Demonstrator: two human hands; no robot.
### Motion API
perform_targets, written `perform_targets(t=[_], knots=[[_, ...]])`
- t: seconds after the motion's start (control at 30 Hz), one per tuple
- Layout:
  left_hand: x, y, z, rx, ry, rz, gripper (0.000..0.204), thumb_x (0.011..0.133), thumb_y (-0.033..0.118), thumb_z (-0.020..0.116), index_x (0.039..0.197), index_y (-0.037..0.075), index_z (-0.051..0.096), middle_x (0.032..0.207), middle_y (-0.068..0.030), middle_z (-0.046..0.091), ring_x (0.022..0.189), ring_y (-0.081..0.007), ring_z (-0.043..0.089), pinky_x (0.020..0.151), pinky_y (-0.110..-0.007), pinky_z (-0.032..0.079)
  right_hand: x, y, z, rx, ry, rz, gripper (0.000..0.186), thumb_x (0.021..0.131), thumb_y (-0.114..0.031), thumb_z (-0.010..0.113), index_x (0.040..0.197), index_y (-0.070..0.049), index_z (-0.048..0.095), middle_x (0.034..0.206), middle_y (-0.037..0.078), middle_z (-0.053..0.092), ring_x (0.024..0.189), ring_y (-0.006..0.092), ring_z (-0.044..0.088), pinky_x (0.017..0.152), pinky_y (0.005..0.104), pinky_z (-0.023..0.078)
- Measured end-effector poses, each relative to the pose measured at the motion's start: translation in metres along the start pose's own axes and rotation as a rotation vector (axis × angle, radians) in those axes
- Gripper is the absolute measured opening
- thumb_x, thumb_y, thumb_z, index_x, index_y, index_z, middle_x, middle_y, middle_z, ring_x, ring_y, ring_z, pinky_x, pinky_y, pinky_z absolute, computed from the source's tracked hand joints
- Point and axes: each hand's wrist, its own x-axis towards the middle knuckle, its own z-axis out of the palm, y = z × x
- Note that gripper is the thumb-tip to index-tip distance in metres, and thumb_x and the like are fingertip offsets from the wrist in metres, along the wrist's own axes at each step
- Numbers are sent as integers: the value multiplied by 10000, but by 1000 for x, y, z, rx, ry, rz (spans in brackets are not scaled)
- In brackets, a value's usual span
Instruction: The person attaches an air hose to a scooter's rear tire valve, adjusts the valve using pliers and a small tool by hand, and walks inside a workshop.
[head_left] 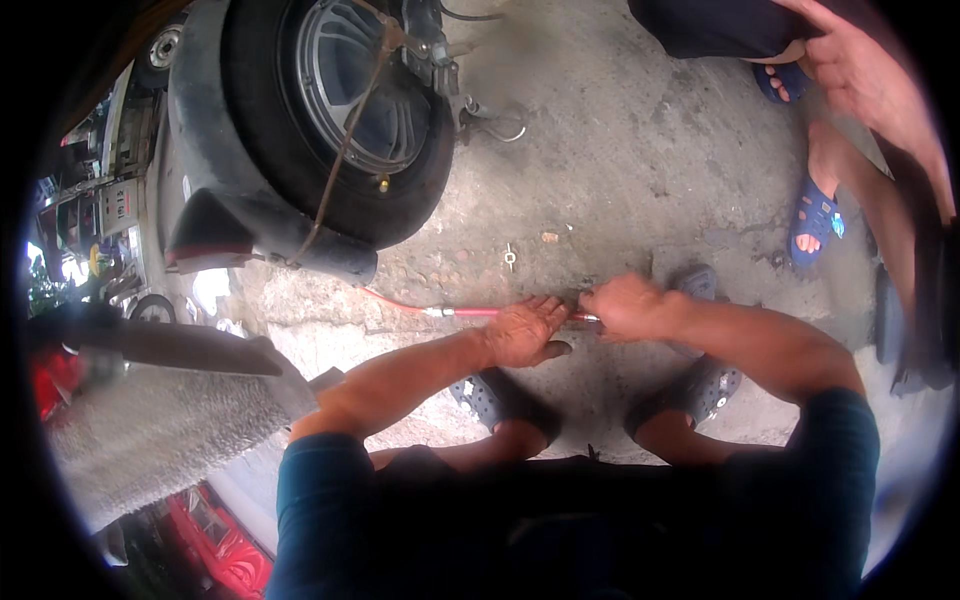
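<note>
Nearest the camera: our own dark clothing and a short teal fabric sleeve, on the near side of the big black-tyred wheel with a grey metal rim.
Red-sleeved cable: this slim orange-red cable with silver metal fittings lies across the rough grey concrete floor, nearer us than the wheel, running rightward from beside its lower edge to our hands.
Left hand: our left hand lies palm down over the cable, right of and nearer us than the wheel; its fingers are extended and the thumb stands apart, with no closed grasp that we can see.
Right hand: our right hand, farther right of the wheel, is curled beside the cable's silver end; its fingertips are hidden, so we cannot tell what it has hold of.
Done so far: the cable is stretched out along the floor, with fittings in view.
Left to do: we judge the handling unfinished, since both hands are at the cable's right end; how that end sits is too small to tell.
Loose piece: a small pale ring-shaped metal part lies right of the wheel, apart from both hands.
Company: a co-worker's hand shows far right of the wheel, touching nothing of ours.
</note>
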Motion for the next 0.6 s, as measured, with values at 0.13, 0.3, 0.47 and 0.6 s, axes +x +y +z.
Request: perform_targets(t=[0.13,0.3,0.47,0.6], knots=[[6,21,-38,-336,130,-100,298,838,219,593,1041,24,496,865,-199,608,790,-374,602,653,-422,484,6,-1,-92,270,-258,-57,324,745,-254,659,891,27,592,795,160,633,706,278,625,631,380,499],[-9,48,-82,-450,477,-393,208,884,182,555,983,11,492,744,-182,601,656,-350,614,543,-409,463,5,-6,-144,844,-355,283,311,739,-271,714,854,-3,606,710,88,608,630,169,588,567,299,484],[-31,36,-68,-695,671,-262,245,919,226,522,1000,-1,485,717,-136,575,619,-229,577,554,-334,465,13,-38,-142,982,1,165,261,765,-265,700,759,-21,607,697,71,600,609,133,569,540,261,478],[-16,44,-97,-1154,840,-340,273,942,273,496,1046,21,490,656,-7,489,516,-52,427,450,-188,347,25,-35,-192,804,-9,97,343,748,-342,725,734,-18,614,692,80,610,614,130,580,554,270,499]])
